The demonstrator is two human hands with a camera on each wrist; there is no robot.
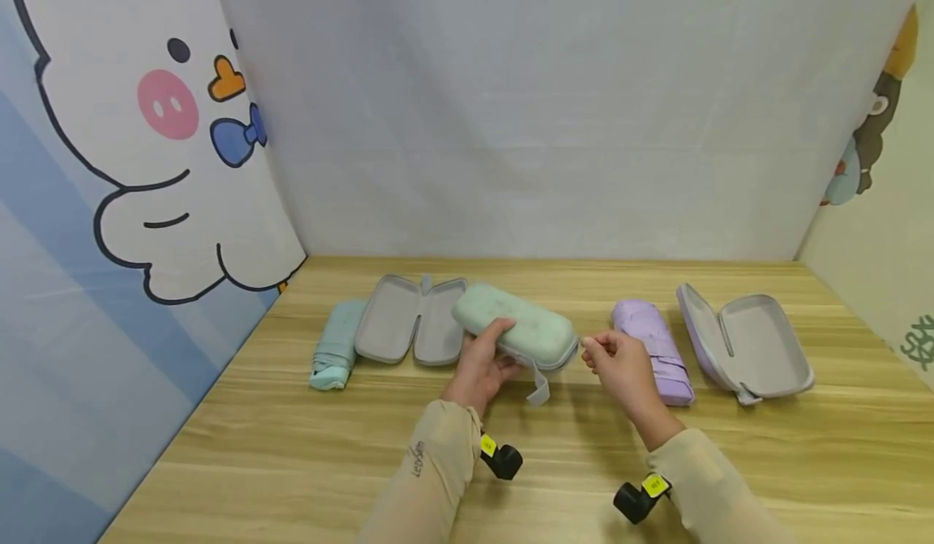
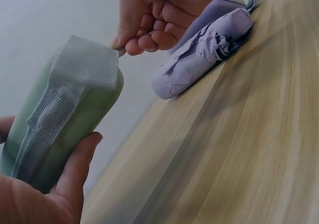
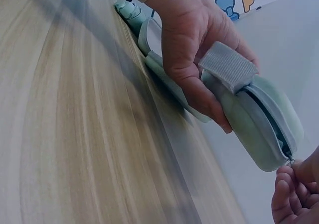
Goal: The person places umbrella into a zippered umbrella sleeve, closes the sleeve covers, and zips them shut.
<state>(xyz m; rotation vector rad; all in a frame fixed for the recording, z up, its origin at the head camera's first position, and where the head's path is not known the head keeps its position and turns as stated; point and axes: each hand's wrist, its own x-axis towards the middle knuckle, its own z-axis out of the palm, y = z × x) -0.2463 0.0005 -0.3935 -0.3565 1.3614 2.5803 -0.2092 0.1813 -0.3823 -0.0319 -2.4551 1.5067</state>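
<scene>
A pale green zip case (image 1: 514,323) is held above the table by my left hand (image 1: 483,368), thumb on top and fingers underneath. A grey strap (image 1: 539,388) hangs from its near side. My right hand (image 1: 619,363) pinches the zipper pull (image 3: 291,161) at the case's right end. In the right wrist view the zip is partly undone, and something teal shows in the gap. Just beyond my right hand lies a purple folded umbrella (image 1: 652,348).
On the left a teal folded umbrella (image 1: 339,341) lies beside an open case with grey lining (image 1: 390,321). At the right stands an open purple case (image 1: 769,341), also lined grey. A pale curtain (image 1: 540,122) hangs behind the wooden table (image 1: 292,463).
</scene>
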